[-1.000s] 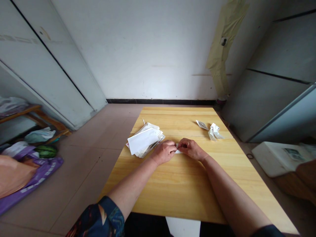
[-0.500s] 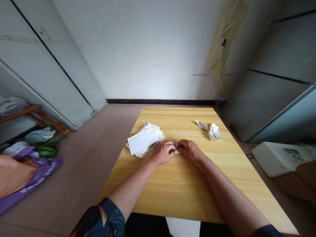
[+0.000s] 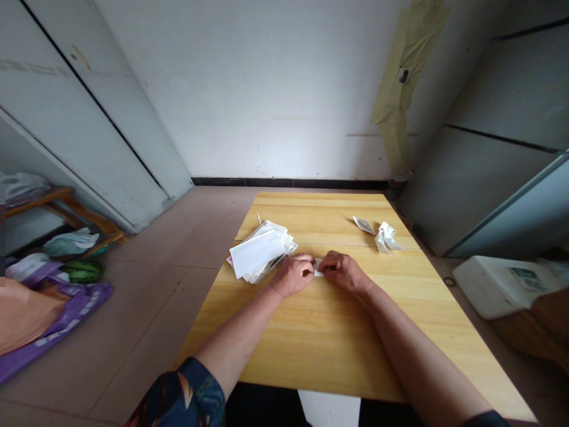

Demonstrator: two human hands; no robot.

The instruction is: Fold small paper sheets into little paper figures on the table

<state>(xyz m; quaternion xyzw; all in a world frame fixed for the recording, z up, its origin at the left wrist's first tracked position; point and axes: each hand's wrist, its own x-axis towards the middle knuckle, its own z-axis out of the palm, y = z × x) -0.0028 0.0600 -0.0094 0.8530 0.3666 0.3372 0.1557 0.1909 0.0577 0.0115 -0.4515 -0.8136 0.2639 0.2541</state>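
A small white piece of paper [image 3: 318, 268] lies on the wooden table between my two hands, mostly covered by them. My left hand [image 3: 294, 274] has its fingers curled closed on the paper's left side. On the other side, the fingers of my right hand [image 3: 343, 270] are pinched on the paper. Just left of my left hand sits a loose stack of white paper sheets [image 3: 258, 254]. Folded white paper pieces [image 3: 386, 237] stand at the far right of the table, with a flat diamond-shaped folded paper [image 3: 363, 225] beside them.
The wooden table [image 3: 320, 338] reaches toward a white wall [image 3: 284, 89]. To the left on the floor are a purple bag [image 3: 95, 295], a watermelon [image 3: 83, 271] and a low wooden rack [image 3: 66, 204]. A white box [image 3: 489, 284] stands right of the table, below a grey cabinet [image 3: 498, 154].
My right hand has shifted very slightly right, and a little more of the white paper shows between my hands. The stack and the folded pieces stay where they were.
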